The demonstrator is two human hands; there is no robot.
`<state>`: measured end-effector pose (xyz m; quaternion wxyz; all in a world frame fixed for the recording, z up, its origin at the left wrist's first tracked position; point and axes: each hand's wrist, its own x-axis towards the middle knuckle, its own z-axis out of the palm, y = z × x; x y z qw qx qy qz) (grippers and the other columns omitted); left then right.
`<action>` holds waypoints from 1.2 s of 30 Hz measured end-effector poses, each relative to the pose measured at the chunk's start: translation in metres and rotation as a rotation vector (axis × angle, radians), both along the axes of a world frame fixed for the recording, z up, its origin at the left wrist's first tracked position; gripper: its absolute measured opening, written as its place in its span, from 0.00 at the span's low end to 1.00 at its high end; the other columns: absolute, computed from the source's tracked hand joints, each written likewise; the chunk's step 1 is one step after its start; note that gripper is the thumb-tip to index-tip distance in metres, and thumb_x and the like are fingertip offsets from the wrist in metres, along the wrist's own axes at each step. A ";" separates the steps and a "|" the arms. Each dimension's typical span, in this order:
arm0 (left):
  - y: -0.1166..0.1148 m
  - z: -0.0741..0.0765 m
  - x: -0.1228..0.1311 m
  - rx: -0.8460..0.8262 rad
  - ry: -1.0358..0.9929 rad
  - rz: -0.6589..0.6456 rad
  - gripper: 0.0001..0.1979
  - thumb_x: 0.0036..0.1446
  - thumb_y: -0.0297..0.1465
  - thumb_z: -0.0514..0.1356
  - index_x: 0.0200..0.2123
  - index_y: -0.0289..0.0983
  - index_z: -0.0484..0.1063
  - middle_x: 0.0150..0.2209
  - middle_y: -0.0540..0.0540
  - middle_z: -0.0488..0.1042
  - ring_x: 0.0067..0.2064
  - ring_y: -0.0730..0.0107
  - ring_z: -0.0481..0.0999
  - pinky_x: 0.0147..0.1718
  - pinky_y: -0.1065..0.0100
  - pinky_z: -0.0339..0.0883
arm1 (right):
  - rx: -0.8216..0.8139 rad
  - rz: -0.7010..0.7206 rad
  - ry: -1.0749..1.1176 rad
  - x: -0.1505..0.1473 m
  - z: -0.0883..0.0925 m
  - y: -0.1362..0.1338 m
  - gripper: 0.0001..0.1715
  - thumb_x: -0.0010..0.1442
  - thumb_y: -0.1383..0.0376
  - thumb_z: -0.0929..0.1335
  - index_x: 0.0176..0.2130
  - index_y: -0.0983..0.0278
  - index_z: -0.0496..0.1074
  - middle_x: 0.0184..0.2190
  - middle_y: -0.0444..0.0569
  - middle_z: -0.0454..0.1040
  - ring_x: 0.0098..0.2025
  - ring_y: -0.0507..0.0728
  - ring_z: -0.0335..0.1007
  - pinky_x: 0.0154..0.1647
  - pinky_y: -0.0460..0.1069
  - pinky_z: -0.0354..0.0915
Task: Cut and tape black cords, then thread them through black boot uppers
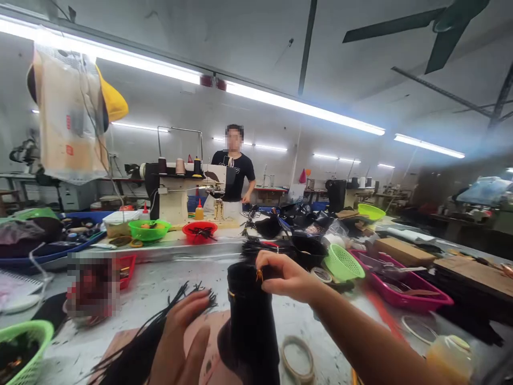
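A tall black tube-shaped piece (252, 321) stands upright in front of me, with a thin gold band near its top. It resembles a boot shaft, but its lower end is out of view. My right hand (284, 275) is at its upper right edge, thumb and fingers pinched on a small orange thread-like piece (259, 276). To the left of the tube, my left hand (182, 331) is open, fingers apart and holding nothing. Beneath and beyond it lies a bundle of thin black strips (138, 350) on the table.
A tape roll (297, 359) lies right of the tube. Green baskets (344, 262), a magenta tray (420, 299) and a jar (449, 355) are to the right. A red bowl (199, 231) sits by a sewing machine (188, 192). Behind it stands a person (236, 176).
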<state>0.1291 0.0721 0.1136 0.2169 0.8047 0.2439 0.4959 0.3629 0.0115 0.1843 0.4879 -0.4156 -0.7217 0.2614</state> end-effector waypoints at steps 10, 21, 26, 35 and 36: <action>-0.052 0.069 -0.013 -0.223 0.230 -0.338 0.06 0.52 0.31 0.56 0.34 0.39 0.72 0.31 0.49 0.75 0.33 0.68 0.72 0.35 0.69 0.66 | 0.068 -0.037 -0.060 -0.071 -0.019 -0.058 0.18 0.52 0.51 0.68 0.27 0.64 0.67 0.24 0.43 0.62 0.27 0.51 0.57 0.28 0.47 0.54; -0.073 0.070 -0.034 -0.209 0.248 -0.257 0.04 0.50 0.31 0.57 0.30 0.39 0.71 0.28 0.50 0.74 0.30 0.69 0.71 0.33 0.70 0.65 | 0.059 -0.096 -0.011 -0.093 -0.020 -0.081 0.16 0.52 0.53 0.68 0.25 0.62 0.66 0.21 0.42 0.62 0.23 0.51 0.57 0.24 0.47 0.56; -0.072 0.067 -0.033 -0.183 0.237 -0.254 0.04 0.50 0.32 0.58 0.30 0.39 0.72 0.27 0.51 0.74 0.30 0.69 0.71 0.33 0.69 0.66 | 0.071 -0.105 -0.012 -0.094 -0.019 -0.083 0.15 0.52 0.54 0.69 0.25 0.62 0.67 0.21 0.42 0.63 0.25 0.52 0.60 0.28 0.47 0.59; -0.069 0.065 -0.032 -0.209 0.237 -0.259 0.05 0.50 0.33 0.58 0.30 0.39 0.73 0.28 0.50 0.76 0.30 0.68 0.72 0.33 0.69 0.67 | 0.069 -0.089 -0.002 -0.092 -0.022 -0.080 0.14 0.52 0.54 0.69 0.26 0.61 0.67 0.21 0.42 0.63 0.26 0.52 0.61 0.29 0.48 0.59; -0.069 0.065 -0.031 -0.215 0.235 -0.260 0.05 0.50 0.33 0.58 0.30 0.39 0.73 0.28 0.50 0.76 0.30 0.68 0.72 0.33 0.69 0.67 | 0.072 -0.089 -0.002 -0.092 -0.022 -0.080 0.14 0.52 0.54 0.68 0.26 0.62 0.67 0.21 0.42 0.63 0.26 0.52 0.61 0.29 0.48 0.59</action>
